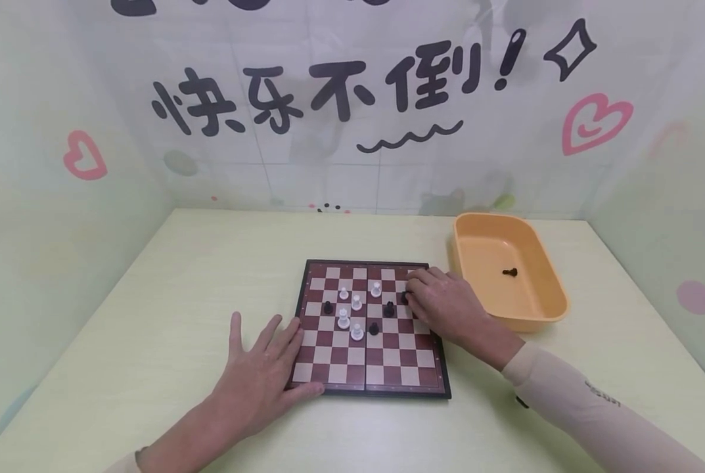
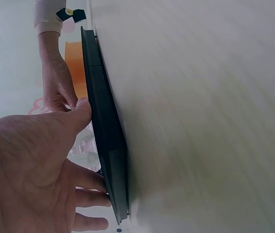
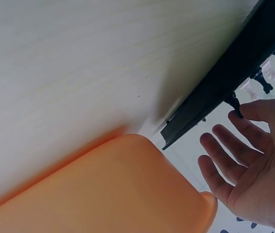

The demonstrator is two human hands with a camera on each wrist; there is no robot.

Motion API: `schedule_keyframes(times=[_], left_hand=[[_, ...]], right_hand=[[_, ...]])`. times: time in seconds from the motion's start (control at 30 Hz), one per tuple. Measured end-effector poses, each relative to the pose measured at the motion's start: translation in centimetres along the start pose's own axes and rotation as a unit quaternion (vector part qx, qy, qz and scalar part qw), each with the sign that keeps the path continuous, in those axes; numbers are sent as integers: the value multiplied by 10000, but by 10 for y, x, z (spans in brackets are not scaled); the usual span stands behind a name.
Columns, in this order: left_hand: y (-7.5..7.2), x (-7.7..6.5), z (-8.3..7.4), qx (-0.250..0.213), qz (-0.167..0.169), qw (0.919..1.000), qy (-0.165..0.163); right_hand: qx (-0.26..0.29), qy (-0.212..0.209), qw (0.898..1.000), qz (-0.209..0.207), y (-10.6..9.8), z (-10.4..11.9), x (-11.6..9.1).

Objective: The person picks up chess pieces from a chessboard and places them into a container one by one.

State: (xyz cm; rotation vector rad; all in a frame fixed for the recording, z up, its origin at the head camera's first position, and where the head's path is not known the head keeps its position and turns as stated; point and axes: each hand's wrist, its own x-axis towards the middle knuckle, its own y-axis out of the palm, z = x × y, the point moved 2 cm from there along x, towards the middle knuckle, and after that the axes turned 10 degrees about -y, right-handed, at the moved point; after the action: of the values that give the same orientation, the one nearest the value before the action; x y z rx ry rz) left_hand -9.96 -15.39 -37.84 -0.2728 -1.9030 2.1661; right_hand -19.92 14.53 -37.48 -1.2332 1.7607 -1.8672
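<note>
A brown-and-white chessboard [image 1: 340, 374] with a black rim lies on the table, unfolded. My left hand [image 1: 263, 374] rests along its left edge, fingers spread and thumb over the near rim. Over the right side, my right hand [image 1: 447, 305] pinches the top of a black chess piece [image 3: 234, 104] between thumb and index finger; its base is at the board's surface. Several white pieces, among them one with a crown-like top [image 1: 343, 319], stand around the middle. Black pieces stand there too: a small one [image 1: 328, 307] at left, a pawn [image 1: 374, 328] and a taller piece [image 1: 389, 309].
An orange plastic tub [image 1: 541, 289] stands behind and right of the board, with one black piece [image 1: 510, 272] lying inside. A small dark object [image 1: 522, 402] shows on the table beside my right sleeve. Printed wall sheets enclose the table at the back and sides.
</note>
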Motion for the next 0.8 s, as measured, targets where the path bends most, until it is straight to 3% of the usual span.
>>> schedule_keyframes(times=[0.3,0.8], left_hand=[[-1,1,1,-124,103,9999,-16],[3,1,1,44,4,10000,12]], right_hand=[[34,37,10000,32,-2,-1,-2],[-88,19,10000,-42,2,2,-3]])
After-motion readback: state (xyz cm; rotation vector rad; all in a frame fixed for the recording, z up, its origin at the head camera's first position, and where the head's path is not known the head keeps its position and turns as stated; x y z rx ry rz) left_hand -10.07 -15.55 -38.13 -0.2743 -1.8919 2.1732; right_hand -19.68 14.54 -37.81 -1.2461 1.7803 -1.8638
